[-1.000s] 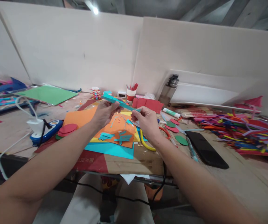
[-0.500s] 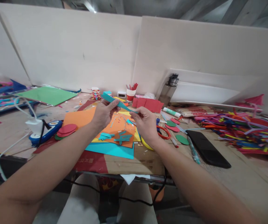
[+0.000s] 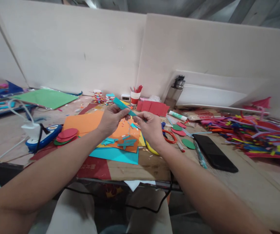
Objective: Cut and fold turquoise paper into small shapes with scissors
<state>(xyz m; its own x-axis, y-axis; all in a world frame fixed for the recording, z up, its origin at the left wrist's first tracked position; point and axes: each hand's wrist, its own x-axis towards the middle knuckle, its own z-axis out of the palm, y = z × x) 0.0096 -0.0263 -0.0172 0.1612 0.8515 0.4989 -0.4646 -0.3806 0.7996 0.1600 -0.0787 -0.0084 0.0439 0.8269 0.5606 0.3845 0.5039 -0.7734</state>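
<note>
Both hands hold a narrow strip of teal paper (image 3: 121, 104) above the worktable. Between thumb and fingers, my left hand (image 3: 112, 121) grips its middle, with the free end pointing up and left. My right hand (image 3: 150, 127) pinches the other end, close to the left fingertips. Below lie sheets of orange paper (image 3: 83, 122) scattered with small scraps. Several cut teal pieces (image 3: 127, 143) rest on the orange paper. A turquoise sheet (image 3: 115, 156) sticks out nearer the table edge. Orange-handled scissors (image 3: 170, 137) lie partly hidden beside my right hand.
A blue power strip (image 3: 43, 138) and red paper circles (image 3: 68, 134) lie at left. On the right are a black phone (image 3: 214, 152), a glue stick (image 3: 178, 115) and a heap of pipe cleaners (image 3: 254, 133). Behind stand a paper cup (image 3: 135, 97) and a bottle (image 3: 175, 92).
The teal strip's free end has dropped slightly and moved right. My two hands have come closer together along it, with less strip showing between them. The view has shifted a little.
</note>
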